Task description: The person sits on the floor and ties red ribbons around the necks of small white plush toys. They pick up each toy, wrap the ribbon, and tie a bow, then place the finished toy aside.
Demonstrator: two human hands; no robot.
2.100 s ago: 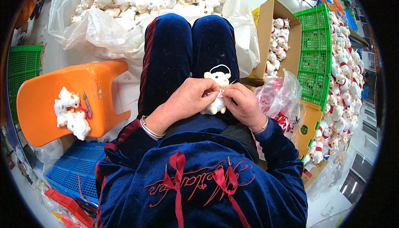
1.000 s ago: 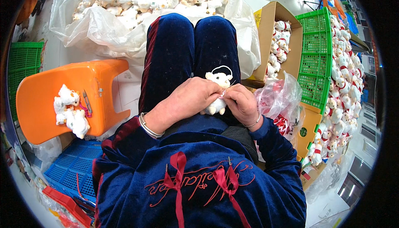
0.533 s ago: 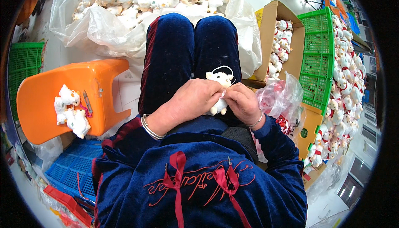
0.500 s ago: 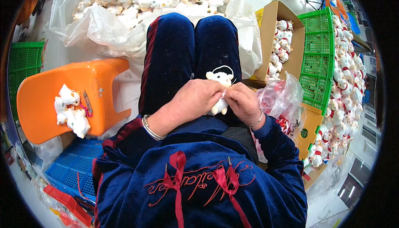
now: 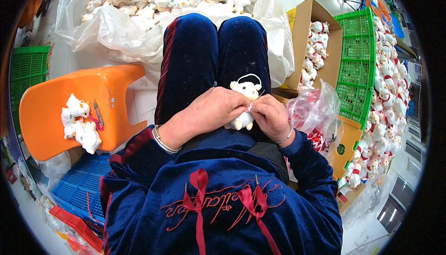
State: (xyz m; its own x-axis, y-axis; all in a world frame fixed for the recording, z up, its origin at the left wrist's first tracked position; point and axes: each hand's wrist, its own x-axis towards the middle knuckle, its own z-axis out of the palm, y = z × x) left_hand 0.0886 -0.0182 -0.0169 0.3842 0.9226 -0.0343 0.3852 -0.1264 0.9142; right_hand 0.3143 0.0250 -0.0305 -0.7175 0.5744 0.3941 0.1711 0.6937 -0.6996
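A small white plush animal (image 5: 245, 88) with a cord loop above its head rests on my lap, facing up. Both hands meet at its neck. My left hand (image 5: 211, 108) is closed, thumb and forefinger pinching a thin pale strip (image 5: 251, 105) there. From the other side, my right hand (image 5: 273, 118) is closed in a pinch on the same strip. The fingertips hide most of the strip and the toy's neck. Below them the toy's round white body and feet show.
An orange stool (image 5: 44, 101) at left bears several white plush toys (image 5: 83, 127) and a small cutting tool (image 5: 97, 111). Plush toys fill a clear plastic sheet (image 5: 107, 29) ahead. At right stand a cardboard box (image 5: 302, 36), a plastic bag (image 5: 320, 108) with red strips and a green crate (image 5: 355, 64).
My left hand has shifted slightly, and more of the toy's lower body now shows below the fingers. Both hands stay pinched at its neck.
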